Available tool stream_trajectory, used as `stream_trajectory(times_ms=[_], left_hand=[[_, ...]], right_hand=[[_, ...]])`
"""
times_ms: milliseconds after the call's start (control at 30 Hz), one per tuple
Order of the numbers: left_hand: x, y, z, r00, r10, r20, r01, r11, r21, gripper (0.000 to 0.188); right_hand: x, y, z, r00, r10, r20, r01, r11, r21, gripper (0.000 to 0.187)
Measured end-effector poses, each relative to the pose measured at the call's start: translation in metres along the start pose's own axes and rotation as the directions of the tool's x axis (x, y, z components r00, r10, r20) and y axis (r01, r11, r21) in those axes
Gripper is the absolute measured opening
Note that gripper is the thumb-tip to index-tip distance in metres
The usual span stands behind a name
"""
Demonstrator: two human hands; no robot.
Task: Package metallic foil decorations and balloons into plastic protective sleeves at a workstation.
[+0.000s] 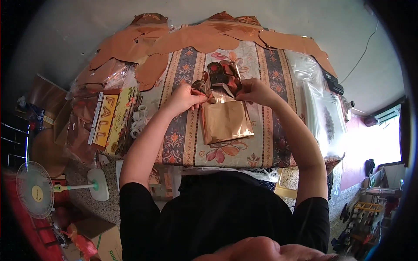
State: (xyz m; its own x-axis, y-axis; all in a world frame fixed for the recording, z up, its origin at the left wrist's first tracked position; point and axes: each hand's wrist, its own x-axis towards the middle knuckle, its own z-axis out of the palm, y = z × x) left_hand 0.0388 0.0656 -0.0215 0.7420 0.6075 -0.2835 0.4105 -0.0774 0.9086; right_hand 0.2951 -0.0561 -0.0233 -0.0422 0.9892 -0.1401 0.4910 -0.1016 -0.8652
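In front of me on the table lies a shiny copper-gold foil balloon (228,122), flat and uninflated. Its near part is a smooth folded rectangle, while the far part is crumpled and dark with reflections. My left hand (187,96) pinches its left edge, where the foil curls up. At the opposite edge, my right hand (257,92) is closed on the foil with thumb and fingers. Some fingertips are hidden behind the folds.
Flat copper foil balloons (191,40) overlap along the patterned tablecloth's (175,145) far edge. Printed cards (120,119) and white rolled pieces (139,118) lie left. Clear plastic bags (320,115) are stacked right, beside a black object (333,82). A fan (35,191) stands on the floor at left.
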Motion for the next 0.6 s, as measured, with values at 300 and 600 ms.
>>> stream_trajectory(times_ms=[300, 600], left_hand=[[0.006, -0.004, 0.002, 1.0, -0.019, -0.004, 0.019, 0.989, 0.145, 0.015], [-0.007, -0.001, 0.011, 0.995, 0.094, -0.023, -0.092, 0.992, 0.091, 0.016]], right_hand=[[0.011, -0.005, -0.007, 0.983, 0.179, 0.05, -0.183, 0.979, 0.095, 0.013], [-0.009, 0.006, 0.013, 0.942, -0.298, -0.155, 0.23, 0.908, -0.349, 0.014]])
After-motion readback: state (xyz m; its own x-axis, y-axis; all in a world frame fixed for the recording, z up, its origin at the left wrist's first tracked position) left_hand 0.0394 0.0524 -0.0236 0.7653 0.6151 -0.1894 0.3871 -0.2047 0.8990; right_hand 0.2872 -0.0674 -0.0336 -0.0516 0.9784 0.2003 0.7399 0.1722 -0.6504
